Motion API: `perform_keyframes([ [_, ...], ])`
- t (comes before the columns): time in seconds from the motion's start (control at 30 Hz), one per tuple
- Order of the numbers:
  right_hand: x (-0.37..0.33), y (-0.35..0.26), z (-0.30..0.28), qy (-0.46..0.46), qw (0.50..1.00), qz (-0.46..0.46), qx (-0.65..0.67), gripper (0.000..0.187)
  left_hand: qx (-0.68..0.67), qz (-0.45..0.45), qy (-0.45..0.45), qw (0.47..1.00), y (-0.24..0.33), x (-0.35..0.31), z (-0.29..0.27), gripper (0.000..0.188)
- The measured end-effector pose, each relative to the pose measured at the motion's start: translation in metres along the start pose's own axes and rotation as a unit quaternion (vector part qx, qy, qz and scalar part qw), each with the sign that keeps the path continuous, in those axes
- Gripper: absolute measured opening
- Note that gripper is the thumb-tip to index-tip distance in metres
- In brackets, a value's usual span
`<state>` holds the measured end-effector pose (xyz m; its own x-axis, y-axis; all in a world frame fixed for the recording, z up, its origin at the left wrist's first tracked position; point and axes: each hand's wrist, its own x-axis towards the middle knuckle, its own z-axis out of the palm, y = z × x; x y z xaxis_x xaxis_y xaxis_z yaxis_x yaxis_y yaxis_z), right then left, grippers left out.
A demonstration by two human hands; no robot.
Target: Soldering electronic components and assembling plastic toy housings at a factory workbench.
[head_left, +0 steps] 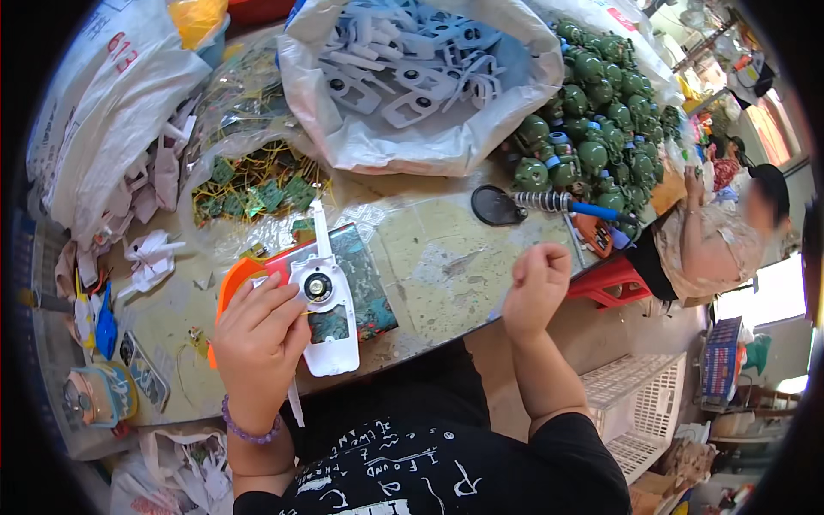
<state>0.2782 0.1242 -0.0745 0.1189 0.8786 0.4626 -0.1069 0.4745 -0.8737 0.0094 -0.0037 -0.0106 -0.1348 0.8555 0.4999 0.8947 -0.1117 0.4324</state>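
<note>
My left hand [262, 335], a beaded bracelet at its wrist, is closed on the left edge of a white plastic shell part [335, 356]. The shell has a long thin arm pointing away from me, a rectangular opening and a round black speaker [318, 287] set in it. Beneath it lies a flat block [369, 292] with a mottled green top and red side. An orange curved piece [230, 287] sits left of the block, partly behind my fingers. My right hand [536, 287] is raised over the table's front edge, fingers curled closed; anything inside is hidden.
Beyond the shell are wired green circuit boards [266, 184] in clear plastic and a white sack [386, 159] of similar shells. Many green rounded parts [592, 154] are heaped right. A blue-handled soldering iron [592, 210] rests in a spring holder. A co-worker [712, 232] sits far right.
</note>
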Motion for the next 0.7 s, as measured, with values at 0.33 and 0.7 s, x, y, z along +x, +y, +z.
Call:
perform_keyframes([
  [0.33,0.093,0.018,-0.073,0.118,0.98,0.047,-0.155,0.021,0.051,0.032,0.006,0.998,-0.001,-0.002,0.001,0.01],
  [0.7,0.031,-0.075,-0.073,0.168,0.906,-0.361,-0.144,0.017,0.037,0.021,0.01,0.999,-0.003,-0.001,0.002,0.011],
])
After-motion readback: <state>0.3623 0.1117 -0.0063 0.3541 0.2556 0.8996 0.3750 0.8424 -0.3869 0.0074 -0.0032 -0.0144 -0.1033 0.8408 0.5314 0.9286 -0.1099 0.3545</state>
